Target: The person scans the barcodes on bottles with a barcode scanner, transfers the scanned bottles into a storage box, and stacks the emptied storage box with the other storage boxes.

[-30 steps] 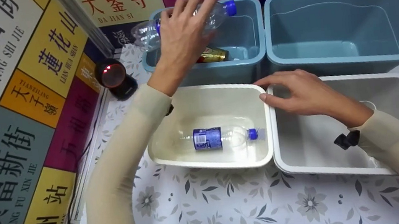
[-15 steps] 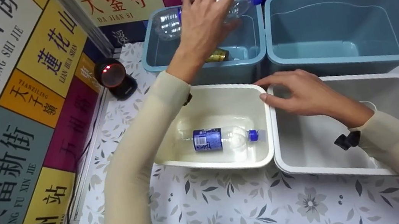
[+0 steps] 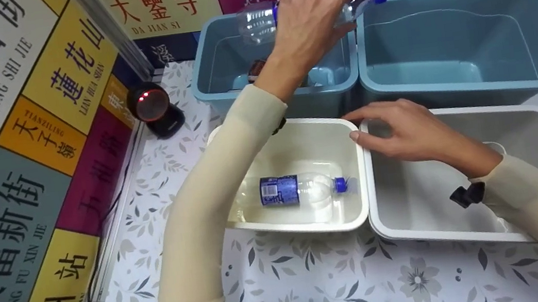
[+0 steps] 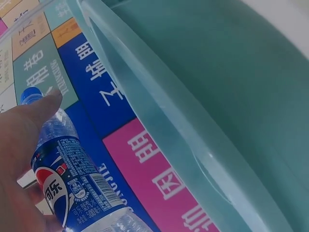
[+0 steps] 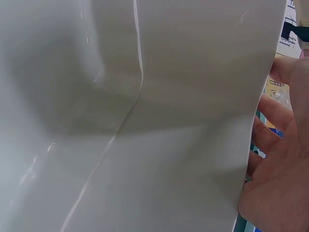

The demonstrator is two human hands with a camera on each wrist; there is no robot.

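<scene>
My left hand (image 3: 307, 24) grips a clear plastic bottle (image 3: 259, 19) from above, over the left blue bin (image 3: 287, 92). Its blue cap points right, and the bottle's blue printed label (image 4: 79, 181) shows in the left wrist view. The middle of the bottle is hidden behind my fingers in the head view. My right hand (image 3: 404, 130) rests at the adjoining rims of two white bins, relaxed fingers over the left white bin's corner. Another empty-looking bottle (image 3: 279, 190), blue-labelled and blue-capped, lies on its side in the left white bin (image 3: 300, 227).
Beside the left blue bin stands the right blue bin (image 3: 468, 85). In front of it is the right white bin (image 3: 459, 236). A dark wrapped item (image 3: 256, 69) lies inside the left blue bin. A black scanner-like device (image 3: 157, 108) stands left, near the sign-covered wall (image 3: 56, 116).
My left hand has carried the bottle to the right, from the left blue bin's left side toward the gap between the blue bins. My right hand has stayed at the rims.
</scene>
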